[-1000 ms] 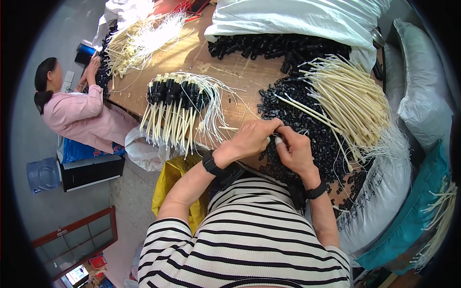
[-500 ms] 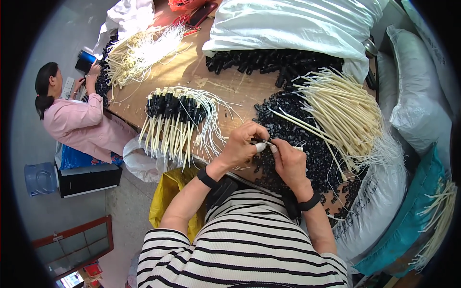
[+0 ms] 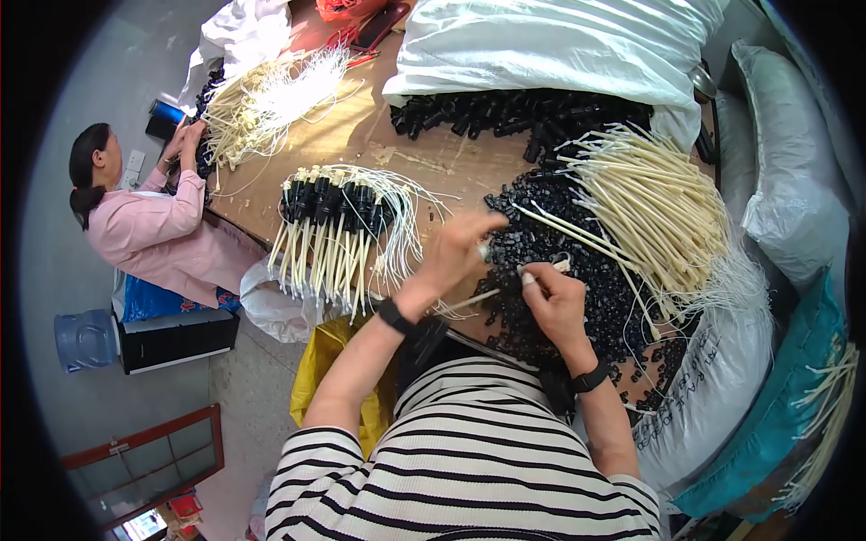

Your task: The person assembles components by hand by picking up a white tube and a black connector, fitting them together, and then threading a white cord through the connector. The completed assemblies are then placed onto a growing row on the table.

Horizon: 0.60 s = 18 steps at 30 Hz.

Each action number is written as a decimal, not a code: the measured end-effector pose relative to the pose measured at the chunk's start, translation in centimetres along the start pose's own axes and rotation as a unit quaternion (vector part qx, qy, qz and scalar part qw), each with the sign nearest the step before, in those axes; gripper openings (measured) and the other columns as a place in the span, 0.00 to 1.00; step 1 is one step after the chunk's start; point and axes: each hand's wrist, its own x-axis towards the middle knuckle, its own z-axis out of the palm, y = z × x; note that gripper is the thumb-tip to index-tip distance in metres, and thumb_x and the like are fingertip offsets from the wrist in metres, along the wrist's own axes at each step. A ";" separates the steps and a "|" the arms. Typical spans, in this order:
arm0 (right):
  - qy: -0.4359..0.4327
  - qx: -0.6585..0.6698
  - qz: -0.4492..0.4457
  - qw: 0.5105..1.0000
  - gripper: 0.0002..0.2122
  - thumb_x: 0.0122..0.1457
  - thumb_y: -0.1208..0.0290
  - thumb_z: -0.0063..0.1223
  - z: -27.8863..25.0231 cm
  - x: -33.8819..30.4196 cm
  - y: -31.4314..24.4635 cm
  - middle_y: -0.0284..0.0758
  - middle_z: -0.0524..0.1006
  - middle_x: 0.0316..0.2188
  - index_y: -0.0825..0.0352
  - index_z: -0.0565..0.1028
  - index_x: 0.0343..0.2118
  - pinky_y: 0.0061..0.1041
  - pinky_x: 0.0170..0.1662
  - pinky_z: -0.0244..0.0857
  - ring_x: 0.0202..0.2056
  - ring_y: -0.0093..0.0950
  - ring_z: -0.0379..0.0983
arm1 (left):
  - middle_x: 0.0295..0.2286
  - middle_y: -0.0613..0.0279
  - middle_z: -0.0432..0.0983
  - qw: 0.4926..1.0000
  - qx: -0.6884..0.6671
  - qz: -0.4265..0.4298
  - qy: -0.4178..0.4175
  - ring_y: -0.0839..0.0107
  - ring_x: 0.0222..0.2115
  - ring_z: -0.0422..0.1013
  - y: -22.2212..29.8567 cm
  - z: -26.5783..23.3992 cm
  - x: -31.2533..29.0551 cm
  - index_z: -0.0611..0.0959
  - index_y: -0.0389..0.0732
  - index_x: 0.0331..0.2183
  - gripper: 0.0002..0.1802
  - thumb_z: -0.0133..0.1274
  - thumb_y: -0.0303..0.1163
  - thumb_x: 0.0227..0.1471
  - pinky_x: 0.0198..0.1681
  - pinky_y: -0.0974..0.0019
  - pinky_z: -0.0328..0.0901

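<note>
My left hand [image 3: 449, 255] is smeared by motion above the left edge of a heap of small black plastic parts [image 3: 600, 298]. One finger points right, and the thumb has a white wrap; whether it grips anything is unclear. Over the same heap, my right hand [image 3: 557, 305] is closed, thumb pressed to its curled fingers; what it pinches is hidden. A short cream tube [image 3: 475, 299] shows just below my left hand. Left of my hands lies a row of black sockets [image 3: 329, 203] with cream tubes and loose white wires.
A large bundle of cream tubes [image 3: 654, 212] lies right of the heap. Behind it, a white sack [image 3: 532, 45] spills black sockets [image 3: 451, 115]. Another person in a pink top [image 3: 149, 221] works at the table's left end, beside more cream tubes [image 3: 244, 113]. Stuffed sacks [image 3: 794, 162] line the right side.
My hands were together at the heap's edge and are now apart. My left hand has lifted slightly up and left, while my right hand has shifted a little right and down.
</note>
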 end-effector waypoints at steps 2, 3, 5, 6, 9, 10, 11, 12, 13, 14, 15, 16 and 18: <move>0.014 0.052 0.110 0.992 0.05 0.56 0.77 0.53 -0.4 -0.1 0.6 0.28 0.71 0.14 0.70 0.78 0.34 0.16 0.22 0.57 0.17 0.13 0.64 | 0.32 0.58 0.78 0.999 0.035 0.029 -0.017 0.61 0.33 0.74 -2.2 0.1 1.4 0.80 0.40 0.40 0.23 0.54 0.13 0.38 0.38 0.64 0.68; 0.019 0.065 0.115 0.991 0.05 0.57 0.76 0.53 -0.4 -0.1 0.7 0.23 0.67 0.14 0.71 0.78 0.33 0.14 0.21 0.52 0.18 0.10 0.59 | 0.31 0.58 0.78 0.997 0.043 0.010 -0.065 0.61 0.34 0.73 -3.1 0.0 1.7 0.81 0.42 0.40 0.23 0.53 0.14 0.38 0.38 0.61 0.68; 0.022 0.093 0.152 0.984 0.05 0.56 0.76 0.54 -0.6 0.0 0.6 0.25 0.68 0.13 0.71 0.78 0.32 0.16 0.21 0.54 0.17 0.11 0.60 | 0.30 0.58 0.76 0.994 0.035 -0.001 -0.103 0.63 0.32 0.73 -4.2 -0.3 1.8 0.83 0.43 0.39 0.20 0.53 0.15 0.41 0.36 0.60 0.67; 0.026 0.119 0.189 0.974 0.05 0.55 0.75 0.55 -0.7 0.0 0.6 0.27 0.69 0.12 0.70 0.78 0.31 0.17 0.20 0.55 0.15 0.12 0.61 | 0.30 0.58 0.76 0.994 0.034 -0.001 -0.106 0.63 0.32 0.73 -4.5 -0.6 1.5 0.83 0.43 0.39 0.20 0.53 0.15 0.41 0.36 0.60 0.67; 0.014 0.146 0.222 0.964 0.05 0.55 0.76 0.55 -0.5 0.2 1.2 0.24 0.69 0.12 0.71 0.78 0.31 0.15 0.20 0.53 0.17 0.09 0.60 | 0.28 0.64 0.76 0.984 -0.013 -0.172 -0.033 0.75 0.28 0.72 -4.4 -1.4 0.3 0.82 0.37 0.32 0.10 0.53 0.17 0.44 0.33 0.73 0.67; 0.012 0.148 0.234 0.961 0.05 0.54 0.76 0.55 -0.4 0.2 1.3 0.24 0.69 0.12 0.71 0.78 0.31 0.14 0.21 0.53 0.16 0.09 0.59 | 0.28 0.64 0.76 0.984 -0.014 -0.173 -0.036 0.75 0.28 0.72 -3.9 -1.1 -0.1 0.82 0.37 0.32 0.10 0.53 0.17 0.44 0.33 0.73 0.67; 0.011 0.148 0.235 0.961 0.05 0.54 0.76 0.55 -0.3 0.4 1.3 0.24 0.69 0.12 0.71 0.78 0.31 0.14 0.21 0.53 0.16 0.09 0.59 | 0.29 0.63 0.76 0.977 -0.106 -0.184 -0.033 0.75 0.29 0.72 -2.8 -0.9 -0.4 0.82 0.36 0.32 0.10 0.53 0.17 0.43 0.33 0.73 0.67; 0.011 0.136 0.240 0.961 0.05 0.54 0.76 0.54 -0.2 0.6 1.3 0.23 0.68 0.12 0.71 0.78 0.31 0.14 0.20 0.52 0.16 0.09 0.59 | 0.29 0.63 0.76 0.961 -0.197 -0.193 -0.031 0.75 0.29 0.73 -1.6 -0.4 -0.7 0.82 0.36 0.32 0.10 0.54 0.17 0.43 0.33 0.73 0.67; 0.011 0.124 0.244 0.962 0.04 0.54 0.77 0.54 -0.1 0.7 1.2 0.22 0.68 0.12 0.71 0.78 0.31 0.14 0.20 0.52 0.16 0.09 0.59 | 0.30 0.62 0.77 0.956 -0.224 -0.182 -0.051 0.75 0.29 0.73 -0.1 0.5 -0.9 0.82 0.36 0.31 0.09 0.55 0.17 0.42 0.33 0.72 0.67; 0.010 0.123 0.245 0.962 0.04 0.54 0.77 0.54 0.0 0.8 1.1 0.22 0.68 0.12 0.71 0.78 0.31 0.14 0.20 0.52 0.16 0.09 0.59 | 0.30 0.62 0.77 0.956 -0.224 -0.184 -0.050 0.75 0.29 0.73 1.5 1.3 -1.0 0.82 0.36 0.31 0.09 0.55 0.17 0.42 0.33 0.72 0.67; -0.009 0.168 0.254 0.952 0.05 0.55 0.76 0.54 -0.1 0.9 0.9 0.20 0.68 0.14 0.71 0.78 0.32 0.13 0.20 0.49 0.17 0.08 0.57 | 0.30 0.62 0.77 0.977 -0.178 -0.114 -0.027 0.74 0.29 0.73 3.0 2.0 -1.0 0.81 0.36 0.30 0.09 0.56 0.17 0.41 0.33 0.72 0.67; -0.026 0.213 0.263 0.941 0.05 0.57 0.76 0.54 -0.2 0.9 0.9 0.18 0.68 0.17 0.72 0.77 0.33 0.12 0.21 0.46 0.18 0.07 0.55 | 0.30 0.61 0.77 0.991 -0.130 -0.044 -0.004 0.73 0.30 0.73 3.9 2.5 -1.0 0.81 0.37 0.30 0.09 0.57 0.17 0.40 0.32 0.72 0.67; -0.026 0.307 0.277 0.910 0.05 0.57 0.76 0.54 -0.2 0.6 1.2 0.18 0.68 0.18 0.71 0.77 0.34 0.12 0.21 0.46 0.19 0.07 0.56 | 0.29 0.60 0.76 0.989 -0.132 -0.063 0.017 0.72 0.30 0.73 4.5 2.9 -1.1 0.81 0.37 0.29 0.10 0.57 0.17 0.40 0.33 0.72 0.67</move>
